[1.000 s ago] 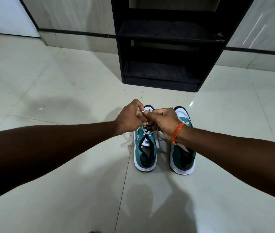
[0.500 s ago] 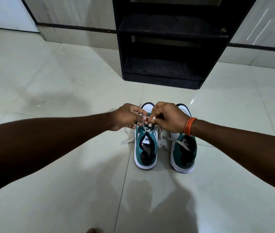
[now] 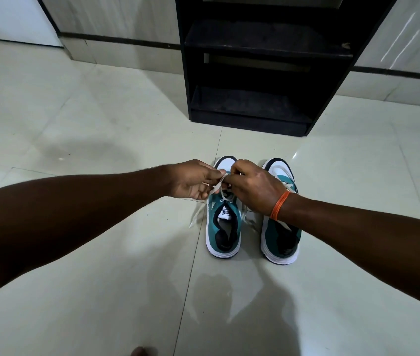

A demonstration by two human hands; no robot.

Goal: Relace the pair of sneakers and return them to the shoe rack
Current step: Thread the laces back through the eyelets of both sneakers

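A: While both hands pinch the white lace (image 3: 219, 186) over the left teal sneaker (image 3: 223, 224), we keep tension even, w/ left hand (image 3: 193, 179) & right hand (image 3: 252, 187) level.

B: Agreed; fingers clamped, snug before the shoe rack (image 3: 260, 73).

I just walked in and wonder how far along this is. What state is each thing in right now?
Left sneaker: on the floor, lace being worked.
Lace: pinched by both hands, one end trailing on the floor.
Right sneaker: on the floor, untouched.
Rack: visible shelves bare.
Left hand: pinching lace.
Right hand: pinching lace.
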